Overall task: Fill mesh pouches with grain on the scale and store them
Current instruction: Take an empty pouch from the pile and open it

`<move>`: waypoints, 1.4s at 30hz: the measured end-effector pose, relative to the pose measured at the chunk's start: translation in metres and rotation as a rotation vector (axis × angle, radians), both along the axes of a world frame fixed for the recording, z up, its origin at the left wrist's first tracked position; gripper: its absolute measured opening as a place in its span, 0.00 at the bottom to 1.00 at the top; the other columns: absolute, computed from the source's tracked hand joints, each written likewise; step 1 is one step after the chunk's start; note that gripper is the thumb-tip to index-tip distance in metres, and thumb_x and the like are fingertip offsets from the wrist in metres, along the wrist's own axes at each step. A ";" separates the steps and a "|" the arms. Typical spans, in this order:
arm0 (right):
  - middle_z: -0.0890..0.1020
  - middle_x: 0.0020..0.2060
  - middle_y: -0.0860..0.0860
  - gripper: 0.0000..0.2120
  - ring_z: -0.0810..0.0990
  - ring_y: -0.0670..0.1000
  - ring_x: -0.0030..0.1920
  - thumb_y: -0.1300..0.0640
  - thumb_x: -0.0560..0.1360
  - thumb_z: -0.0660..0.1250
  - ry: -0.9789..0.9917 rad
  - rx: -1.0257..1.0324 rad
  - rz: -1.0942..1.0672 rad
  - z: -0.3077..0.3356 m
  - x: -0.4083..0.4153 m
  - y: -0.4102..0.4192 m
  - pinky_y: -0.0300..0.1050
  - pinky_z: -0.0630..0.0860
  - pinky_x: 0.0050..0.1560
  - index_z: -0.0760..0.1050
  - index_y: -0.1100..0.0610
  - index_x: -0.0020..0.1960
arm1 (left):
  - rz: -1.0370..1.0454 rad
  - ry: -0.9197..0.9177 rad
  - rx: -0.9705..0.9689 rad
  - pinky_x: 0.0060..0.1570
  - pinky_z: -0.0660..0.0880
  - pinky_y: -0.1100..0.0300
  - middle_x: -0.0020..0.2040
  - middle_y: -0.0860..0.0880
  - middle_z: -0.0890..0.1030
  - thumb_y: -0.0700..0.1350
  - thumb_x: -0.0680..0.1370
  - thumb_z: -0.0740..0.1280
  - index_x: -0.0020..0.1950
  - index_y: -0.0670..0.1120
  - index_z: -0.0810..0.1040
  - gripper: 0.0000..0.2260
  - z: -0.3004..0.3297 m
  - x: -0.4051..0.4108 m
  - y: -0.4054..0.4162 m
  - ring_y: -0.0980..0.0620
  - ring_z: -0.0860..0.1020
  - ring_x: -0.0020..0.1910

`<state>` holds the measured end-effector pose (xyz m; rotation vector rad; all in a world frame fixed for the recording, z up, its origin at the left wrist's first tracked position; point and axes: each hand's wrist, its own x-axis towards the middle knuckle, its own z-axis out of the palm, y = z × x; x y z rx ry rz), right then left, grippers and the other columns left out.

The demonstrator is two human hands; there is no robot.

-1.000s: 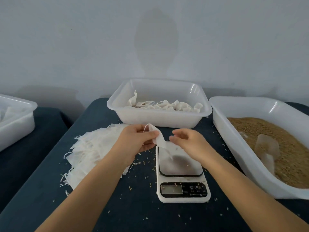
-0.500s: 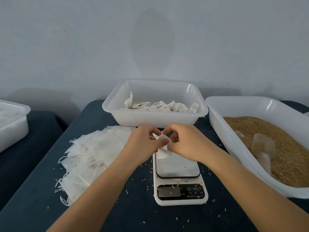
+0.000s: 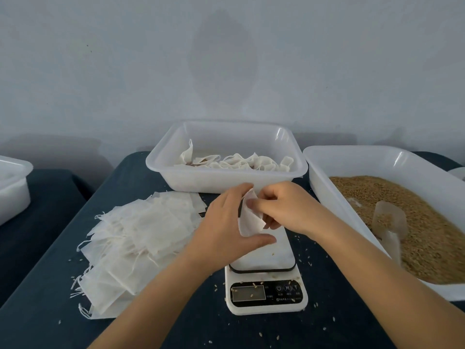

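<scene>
Both hands hold one empty white mesh pouch (image 3: 250,219) just above the far end of the white scale (image 3: 266,280). My left hand (image 3: 226,222) grips its left side, thumb stretched out beneath it. My right hand (image 3: 284,207) pinches the pouch's upper edge from the right. A heap of flat empty pouches (image 3: 141,238) lies left of the scale. The right tub (image 3: 324,182) holds brown grain (image 3: 432,238) with a clear scoop (image 3: 388,222) lying in it. The far tub (image 3: 226,181) holds several filled pouches (image 3: 236,162).
Another white tub (image 3: 12,190) stands at the far left on a separate dark surface. Loose grains are scattered over the dark blue tabletop (image 3: 176,328) around the scale and on its display. A pale wall rises behind the tubs.
My right hand closed in from the right and took hold of the pouch my left hand was holding up; both hands now work it together above the scale.
</scene>
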<state>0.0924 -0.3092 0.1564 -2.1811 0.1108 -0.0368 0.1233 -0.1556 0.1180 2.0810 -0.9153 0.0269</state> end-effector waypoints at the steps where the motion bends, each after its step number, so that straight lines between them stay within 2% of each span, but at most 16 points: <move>1: 0.81 0.26 0.45 0.11 0.80 0.41 0.29 0.51 0.75 0.67 0.005 -0.007 -0.001 0.001 0.000 -0.001 0.29 0.72 0.28 0.79 0.57 0.38 | 0.019 0.043 -0.051 0.59 0.70 0.62 0.60 0.64 0.68 0.57 0.63 0.77 0.68 0.59 0.62 0.39 -0.003 -0.001 -0.002 0.62 0.70 0.60; 3: 0.82 0.29 0.46 0.09 0.81 0.40 0.30 0.53 0.74 0.66 0.024 -0.035 0.001 0.001 0.000 -0.003 0.29 0.72 0.29 0.80 0.57 0.39 | 0.017 0.107 -0.113 0.57 0.71 0.63 0.59 0.65 0.71 0.57 0.62 0.76 0.64 0.63 0.62 0.35 -0.007 -0.002 -0.006 0.63 0.71 0.59; 7: 0.80 0.27 0.45 0.11 0.81 0.40 0.30 0.52 0.74 0.65 0.042 -0.188 0.028 0.003 -0.003 -0.007 0.35 0.75 0.31 0.76 0.56 0.35 | -0.007 0.142 -0.155 0.57 0.74 0.56 0.58 0.62 0.74 0.62 0.60 0.74 0.59 0.64 0.67 0.30 -0.013 -0.003 -0.009 0.62 0.73 0.57; 9: 0.81 0.28 0.47 0.13 0.80 0.39 0.29 0.51 0.74 0.64 0.038 -0.281 0.031 0.003 -0.003 -0.009 0.39 0.76 0.33 0.75 0.58 0.35 | -0.012 0.149 -0.169 0.57 0.73 0.59 0.57 0.62 0.75 0.62 0.60 0.74 0.59 0.62 0.68 0.30 -0.015 -0.006 -0.011 0.63 0.73 0.57; 11: 0.79 0.27 0.45 0.14 0.79 0.39 0.27 0.49 0.74 0.65 0.050 -0.339 0.034 0.005 -0.002 -0.008 0.39 0.73 0.33 0.75 0.57 0.35 | -0.013 0.165 -0.207 0.58 0.71 0.62 0.57 0.63 0.75 0.59 0.62 0.76 0.60 0.61 0.69 0.30 -0.017 -0.008 -0.012 0.64 0.73 0.57; 14: 0.75 0.21 0.43 0.18 0.76 0.41 0.25 0.44 0.73 0.63 0.061 -0.404 0.008 0.005 0.000 -0.004 0.36 0.68 0.30 0.70 0.53 0.28 | 0.026 0.124 -0.239 0.52 0.70 0.68 0.53 0.62 0.75 0.53 0.66 0.76 0.58 0.57 0.73 0.23 -0.018 -0.009 -0.016 0.62 0.73 0.54; 16: 0.74 0.22 0.46 0.18 0.72 0.45 0.26 0.47 0.72 0.64 0.071 -0.448 0.007 0.007 0.001 -0.003 0.38 0.67 0.30 0.69 0.53 0.27 | 0.044 0.117 -0.264 0.49 0.70 0.71 0.52 0.61 0.76 0.51 0.67 0.76 0.56 0.57 0.74 0.20 -0.018 -0.010 -0.017 0.62 0.74 0.53; 20: 0.76 0.24 0.46 0.11 0.76 0.44 0.27 0.57 0.71 0.65 0.187 -0.427 0.067 0.015 0.001 -0.004 0.38 0.71 0.30 0.71 0.51 0.30 | 0.034 0.115 -0.266 0.48 0.71 0.71 0.51 0.62 0.76 0.51 0.67 0.76 0.55 0.58 0.73 0.20 -0.021 -0.009 -0.015 0.62 0.74 0.53; 22: 0.79 0.29 0.48 0.08 0.78 0.45 0.30 0.60 0.71 0.64 0.250 -0.403 0.109 0.019 0.001 -0.004 0.38 0.74 0.32 0.74 0.51 0.35 | 0.038 0.113 -0.249 0.48 0.71 0.70 0.52 0.63 0.76 0.52 0.67 0.76 0.55 0.59 0.72 0.20 -0.021 -0.008 -0.015 0.62 0.74 0.53; 25: 0.84 0.40 0.54 0.07 0.84 0.51 0.40 0.61 0.72 0.63 0.306 -0.328 0.134 0.019 0.003 -0.006 0.44 0.81 0.43 0.79 0.56 0.46 | 0.038 0.112 -0.235 0.46 0.70 0.73 0.51 0.63 0.75 0.52 0.67 0.76 0.52 0.63 0.71 0.19 -0.021 -0.008 -0.015 0.65 0.73 0.52; 27: 0.84 0.42 0.54 0.08 0.85 0.52 0.43 0.62 0.72 0.63 0.334 -0.261 0.139 0.020 0.003 -0.009 0.46 0.81 0.48 0.79 0.59 0.48 | 0.039 0.108 -0.226 0.45 0.69 0.74 0.51 0.63 0.75 0.51 0.67 0.76 0.51 0.63 0.69 0.20 -0.021 -0.007 -0.015 0.66 0.73 0.52; 31: 0.83 0.42 0.53 0.09 0.82 0.45 0.38 0.64 0.73 0.62 0.336 -0.201 0.112 0.022 0.002 -0.011 0.37 0.80 0.42 0.80 0.62 0.47 | 0.023 0.134 -0.205 0.45 0.71 0.72 0.53 0.61 0.75 0.51 0.67 0.76 0.52 0.64 0.67 0.22 -0.022 -0.005 -0.016 0.65 0.72 0.52; 34: 0.82 0.33 0.47 0.09 0.78 0.40 0.31 0.60 0.77 0.63 0.268 -0.310 0.080 0.025 0.002 -0.012 0.35 0.77 0.36 0.80 0.56 0.42 | -0.002 0.117 -0.203 0.48 0.69 0.73 0.55 0.62 0.73 0.58 0.67 0.74 0.54 0.66 0.66 0.22 -0.021 -0.007 -0.017 0.65 0.71 0.54; 36: 0.78 0.26 0.44 0.10 0.75 0.41 0.27 0.58 0.76 0.64 0.231 -0.401 0.082 0.027 0.002 -0.012 0.36 0.71 0.33 0.78 0.55 0.37 | -0.006 0.101 -0.224 0.49 0.67 0.76 0.55 0.62 0.74 0.64 0.65 0.70 0.55 0.66 0.66 0.22 -0.021 -0.008 -0.018 0.64 0.71 0.55; 40: 0.79 0.34 0.46 0.08 0.76 0.48 0.37 0.59 0.75 0.65 0.194 -0.483 0.085 0.027 0.003 -0.010 0.40 0.72 0.38 0.79 0.49 0.40 | 0.050 0.073 -0.227 0.49 0.66 0.76 0.52 0.64 0.74 0.63 0.65 0.72 0.53 0.65 0.69 0.21 -0.024 -0.007 -0.019 0.64 0.72 0.53; 42: 0.81 0.35 0.47 0.08 0.78 0.47 0.37 0.58 0.75 0.65 0.180 -0.459 0.056 0.026 0.003 -0.009 0.40 0.73 0.38 0.79 0.49 0.39 | 0.066 0.063 -0.191 0.50 0.66 0.77 0.53 0.64 0.74 0.64 0.62 0.73 0.57 0.62 0.69 0.26 -0.026 -0.007 -0.018 0.66 0.71 0.54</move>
